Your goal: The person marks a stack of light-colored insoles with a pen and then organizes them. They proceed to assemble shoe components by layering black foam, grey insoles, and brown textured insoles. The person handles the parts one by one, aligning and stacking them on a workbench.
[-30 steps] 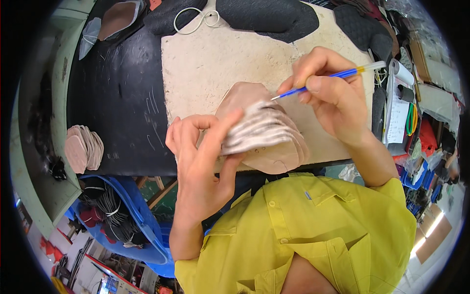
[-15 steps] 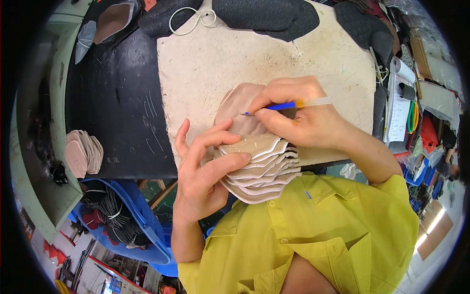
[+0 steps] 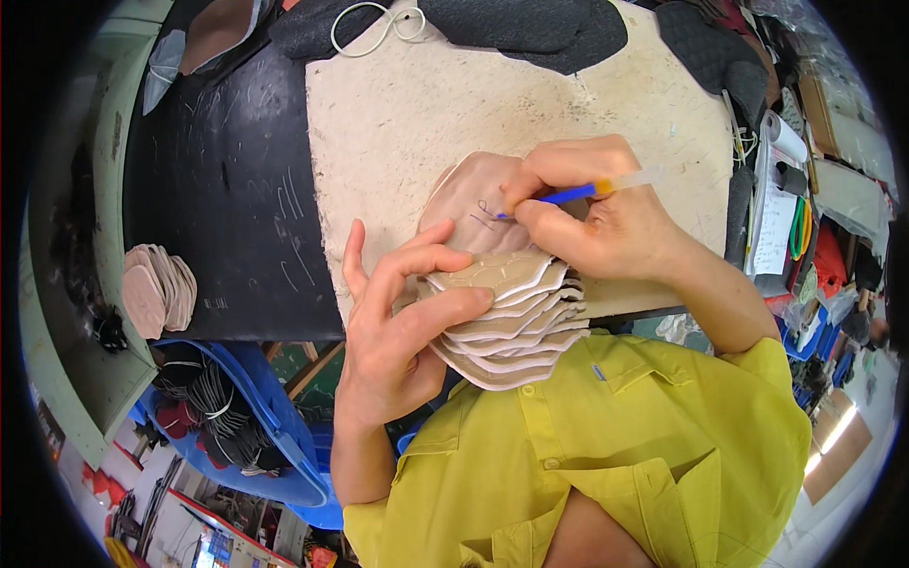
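Observation:
A stack of beige fabric pieces [image 3: 507, 327] with white edges hangs over the table's near edge, folded back in layers. My left hand [image 3: 393, 331] is closed on it, thumb and forefinger lying across the upper folds. Beyond the fold, a pinkish-beige piece [image 3: 464, 194] lies flat with fresh pen marks on it. In my right hand [image 3: 601, 213] is a blue pen [image 3: 568, 195] with an orange band and a clear end, its tip touching that piece. Part of the stack is hidden behind my left fingers.
A second stack of pinkish pieces [image 3: 159, 292] sits at the left on the black table surface [image 3: 222, 189]. Black padded pieces [image 3: 540, 28] and a looped white cord [image 3: 365, 43] lie at the far edge. Below left stands a blue bin [image 3: 284, 417] with dark bundles. A notepad [image 3: 775, 222] is at right.
The pen tip has moved slightly right, and dark strokes now show on the pinkish piece. My right hand has shifted a little right with it; my left hand keeps its hold.

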